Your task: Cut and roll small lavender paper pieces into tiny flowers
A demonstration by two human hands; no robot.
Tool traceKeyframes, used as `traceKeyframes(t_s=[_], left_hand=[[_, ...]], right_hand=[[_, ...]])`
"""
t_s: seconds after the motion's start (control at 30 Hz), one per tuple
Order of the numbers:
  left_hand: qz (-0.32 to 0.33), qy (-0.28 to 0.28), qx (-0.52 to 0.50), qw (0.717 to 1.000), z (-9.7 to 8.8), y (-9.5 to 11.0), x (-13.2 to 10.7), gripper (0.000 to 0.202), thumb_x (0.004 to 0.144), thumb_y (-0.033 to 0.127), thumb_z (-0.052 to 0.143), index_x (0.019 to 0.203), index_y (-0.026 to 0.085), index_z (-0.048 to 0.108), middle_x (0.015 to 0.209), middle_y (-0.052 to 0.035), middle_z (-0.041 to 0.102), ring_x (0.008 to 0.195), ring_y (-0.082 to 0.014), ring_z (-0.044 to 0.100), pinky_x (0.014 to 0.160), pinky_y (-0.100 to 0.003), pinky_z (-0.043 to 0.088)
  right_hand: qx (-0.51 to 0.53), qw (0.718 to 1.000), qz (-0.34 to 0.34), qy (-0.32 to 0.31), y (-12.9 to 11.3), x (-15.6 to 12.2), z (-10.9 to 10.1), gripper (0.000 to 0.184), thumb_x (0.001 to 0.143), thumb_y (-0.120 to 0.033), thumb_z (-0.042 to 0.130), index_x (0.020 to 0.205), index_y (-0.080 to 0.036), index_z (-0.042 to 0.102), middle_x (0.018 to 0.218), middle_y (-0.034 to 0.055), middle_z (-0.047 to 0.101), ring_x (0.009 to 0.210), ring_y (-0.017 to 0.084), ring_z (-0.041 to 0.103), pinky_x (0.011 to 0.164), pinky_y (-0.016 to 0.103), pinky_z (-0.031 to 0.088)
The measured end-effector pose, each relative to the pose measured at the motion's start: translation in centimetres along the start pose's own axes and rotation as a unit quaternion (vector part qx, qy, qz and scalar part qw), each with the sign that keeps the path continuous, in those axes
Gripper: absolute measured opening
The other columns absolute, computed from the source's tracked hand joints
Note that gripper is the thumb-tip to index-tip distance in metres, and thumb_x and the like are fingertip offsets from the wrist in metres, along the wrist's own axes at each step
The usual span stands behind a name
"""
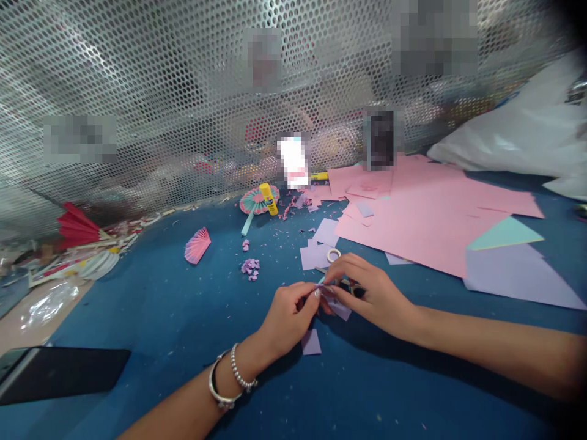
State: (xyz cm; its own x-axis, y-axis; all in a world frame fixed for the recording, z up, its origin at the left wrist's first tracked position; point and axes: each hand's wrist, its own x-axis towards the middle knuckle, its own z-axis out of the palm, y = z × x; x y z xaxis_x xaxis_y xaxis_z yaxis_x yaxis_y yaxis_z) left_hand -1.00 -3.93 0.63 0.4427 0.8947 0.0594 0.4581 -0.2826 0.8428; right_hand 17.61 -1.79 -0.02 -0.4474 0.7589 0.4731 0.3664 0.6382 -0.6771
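Observation:
Both hands meet over the blue table, working on one small piece of purple paper [339,308]. My left hand [293,311] is closed, its thumb and fingertips pinching the paper's left end. From the other side my right hand [364,290] pinches the same paper. Partly hidden behind the right hand lie scissors [346,285] with dark handles. A white tape ring [334,255] rests just beyond the fingers, on light purple sheets [312,256]. Below the left hand is a small purple paper square [312,342]. Little crumpled purple paper bits [251,267] are heaped to the left.
Large pink sheets [413,214] cover the right, with purple sheets [523,275] beside them. At the back are a glue stick [268,199], a round paper fan [255,201] and a lit phone [293,160]. A pink folded fan [197,245] and a dark phone [68,373] lie left.

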Motion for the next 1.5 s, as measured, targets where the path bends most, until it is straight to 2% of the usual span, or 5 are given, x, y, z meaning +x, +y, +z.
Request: traceKeyframes(t_s=[0.5, 0.77, 1.1, 1.27, 1.5], left_hand=[[-0.004, -0.008, -0.061, 0.998, -0.38, 0.24, -0.02, 0.044, 0.095, 0.028, 0.029, 0.076, 0.013, 0.066, 0.07, -0.0033, 0.061, 0.066, -0.0128, 0.053, 0.066, -0.025, 0.04], [-0.011, -0.013, -0.079, 0.997, -0.17, 0.09, 0.06, 0.032, 0.092, 0.024, 0.036, 0.082, 0.013, 0.065, 0.071, -0.0033, 0.064, 0.065, -0.0127, 0.056, 0.064, -0.024, 0.042], [-0.027, -0.019, -0.119, 0.992, -0.17, 0.24, 0.17, 0.031, 0.092, 0.032, 0.039, 0.089, 0.013, 0.063, 0.072, -0.0037, 0.067, 0.064, -0.0132, 0.057, 0.063, -0.024, 0.044], [-0.019, -0.018, -0.134, 0.991, -0.4, 0.64, 0.18, 0.039, 0.095, 0.03, 0.029, 0.081, 0.013, 0.062, 0.072, -0.0035, 0.066, 0.067, -0.0135, 0.056, 0.067, -0.025, 0.044], [-0.045, -0.003, -0.141, 0.989, -0.16, 0.31, 0.23, 0.028, 0.092, 0.03, 0.038, 0.077, 0.015, 0.055, 0.067, -0.0018, 0.061, 0.064, -0.013, 0.057, 0.066, -0.025, 0.044]], right_hand=[[-0.077, 0.988, -0.134, 0.016, 0.87, -0.06, -0.22, 0.014, 0.083, -0.011, 0.053, 0.087, -0.022, 0.061, 0.086, 0.004, 0.061, 0.082, 0.017, 0.052, 0.07, 0.03, 0.046], [-0.062, 0.993, -0.097, 0.01, 0.79, -0.08, -0.09, 0.015, 0.084, -0.015, 0.054, 0.095, -0.022, 0.06, 0.088, 0.0053, 0.062, 0.085, 0.019, 0.053, 0.073, 0.034, 0.048], [-0.03, 0.996, -0.086, 0.019, 0.79, 0.08, -0.22, 0.013, 0.086, -0.015, 0.052, 0.093, -0.021, 0.061, 0.087, 0.0057, 0.061, 0.084, 0.018, 0.053, 0.072, 0.033, 0.049], [-0.035, 0.995, -0.088, 0.02, 0.79, 0.15, -0.23, 0.014, 0.087, -0.015, 0.051, 0.093, -0.022, 0.062, 0.088, 0.0058, 0.06, 0.084, 0.018, 0.053, 0.071, 0.033, 0.049], [-0.028, 0.996, -0.078, 0.02, 0.79, 0.12, -0.2, 0.013, 0.087, -0.016, 0.051, 0.093, -0.022, 0.061, 0.088, 0.0059, 0.06, 0.085, 0.019, 0.054, 0.072, 0.034, 0.049]])
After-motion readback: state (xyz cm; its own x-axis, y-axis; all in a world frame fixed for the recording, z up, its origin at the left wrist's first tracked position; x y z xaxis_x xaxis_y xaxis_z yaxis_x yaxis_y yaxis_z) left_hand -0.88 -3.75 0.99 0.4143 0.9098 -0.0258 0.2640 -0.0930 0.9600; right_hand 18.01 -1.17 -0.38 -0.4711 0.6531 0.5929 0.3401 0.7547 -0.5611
